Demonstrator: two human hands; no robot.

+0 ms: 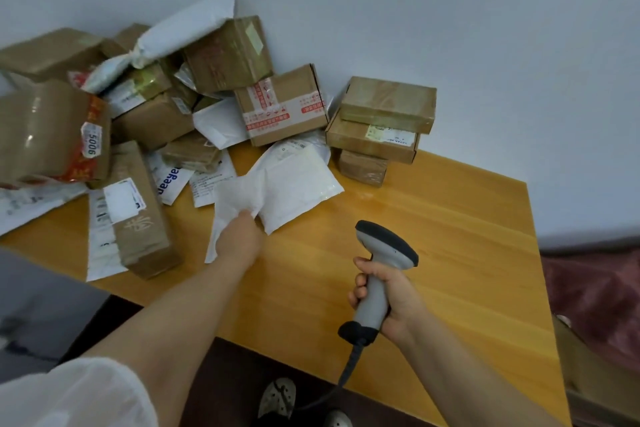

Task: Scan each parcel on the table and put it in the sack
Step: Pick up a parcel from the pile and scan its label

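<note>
I read the left hand (239,236) first: its fingers are curled into the near edge of a white soft parcel (232,199) and pinch the wrapper so that it bunches at the grip. The fingertips are hidden in the folds. This parcel lies on the wooden table (450,218) at the front of the parcel pile (156,107), touching a second white padded mailer (298,184) just to its right. A long brown carton (142,215) lies near it on the left. The right hand (388,302) is clenched around the grey handle of the barcode scanner (382,253), with fingers and thumb wrapped fully round it. I see the scanner held above the bare table surface, its dark head facing away toward the parcels and well apart from the white soft parcel. Its cable (349,367) drops from the handle base past the near table edge. Beyond the mailers, a box with red printed tape (284,104) sits beside a stack of three flat boxes (388,104) against the wall (450,28).
</note>
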